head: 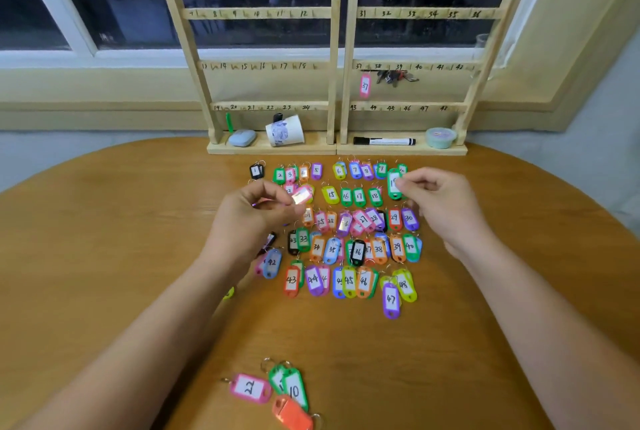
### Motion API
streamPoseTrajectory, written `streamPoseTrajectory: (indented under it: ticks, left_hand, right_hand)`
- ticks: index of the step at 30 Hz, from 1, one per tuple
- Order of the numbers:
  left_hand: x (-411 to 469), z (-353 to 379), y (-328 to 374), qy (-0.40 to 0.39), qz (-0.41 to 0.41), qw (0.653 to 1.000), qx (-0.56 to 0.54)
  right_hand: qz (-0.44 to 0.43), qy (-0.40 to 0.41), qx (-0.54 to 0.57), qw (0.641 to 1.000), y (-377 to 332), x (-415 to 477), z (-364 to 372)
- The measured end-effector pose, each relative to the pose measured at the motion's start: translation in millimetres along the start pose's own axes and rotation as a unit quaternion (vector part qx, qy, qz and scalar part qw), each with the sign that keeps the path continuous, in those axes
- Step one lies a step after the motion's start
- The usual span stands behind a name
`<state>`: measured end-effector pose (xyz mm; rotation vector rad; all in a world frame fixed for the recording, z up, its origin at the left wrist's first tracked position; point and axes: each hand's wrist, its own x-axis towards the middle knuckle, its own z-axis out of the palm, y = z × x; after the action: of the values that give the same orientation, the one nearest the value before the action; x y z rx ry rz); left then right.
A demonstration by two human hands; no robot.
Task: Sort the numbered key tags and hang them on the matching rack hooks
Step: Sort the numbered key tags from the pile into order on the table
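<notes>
**A:** Why are the key tags (345, 196) spread flat over the middle of the bench (104, 256)?

**B:** They lie face up in rows that climb by number, with the low ones toward the far edge and the forties nearer the person. I'd say that is so every label can be read and found quickly when it is time to hang them.

**A:** And the hands?

**B:** Each holds one tag. The left hand (256, 211) has its grip clamped on a pink tag (301, 194), lifted just above the second row. Glare hides the number. The right hand (440, 201) has its grip pinched on a green tag (393, 183) at the right end of the top rows. Its number is partly covered by the fingers. Both tags look to be on their way to a slot in the order.

**A:** Is anything on the rack (334, 48) yet?

**B:** The rack stands at the far edge. Only tag 37 (365, 85) hangs there, under its own number, so hanging has barely begun.

**A:** What about the ones by the near edge?

**B:** A pink tag marked 2 (249, 388), a green 10 (295, 389) and an orange tag (292, 414) lie well apart from the rows. They are probably unsorted or set aside as extras.
</notes>
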<state>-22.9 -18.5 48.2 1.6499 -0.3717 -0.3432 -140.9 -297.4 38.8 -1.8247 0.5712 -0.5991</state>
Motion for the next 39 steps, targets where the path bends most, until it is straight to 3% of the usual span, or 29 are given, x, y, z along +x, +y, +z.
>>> streamPoseTrajectory:
  ticks: [5,14,21,26,30,39]
  left_hand:
    - [-2.8,7.0,-13.7,0.035,-0.016,0.999,-0.026]
    - [-7.0,4.1,-14.8,0.035,0.011,0.999,-0.034]
    - [-7.5,7.5,-11.3,0.024,-0.024,0.999,-0.016]
    - [7.9,11.3,-8.4,-0.023,-0.035,0.997,0.063]
    - [23.0,27.2,-0.6,-0.052,0.015,0.987,0.154]
    - [69.2,77.7,0.9,-0.052,0.053,0.962,0.263]
  right_hand:
    - [-0.003,0.065,-0.103,0.993,26.0,44.0,6.8]
    - [-0.025,0.052,-0.195,0.979,46.8,56.3,17.7]
    - [-0.035,0.033,-0.220,0.974,44.6,50.5,18.6]
    - [-0.060,0.031,-0.236,0.969,43.7,48.3,11.6]
    - [-0.075,0.074,-0.234,0.966,47.6,51.0,2.1]
    - [-0.072,0.077,-0.224,0.969,55.2,45.8,3.6]
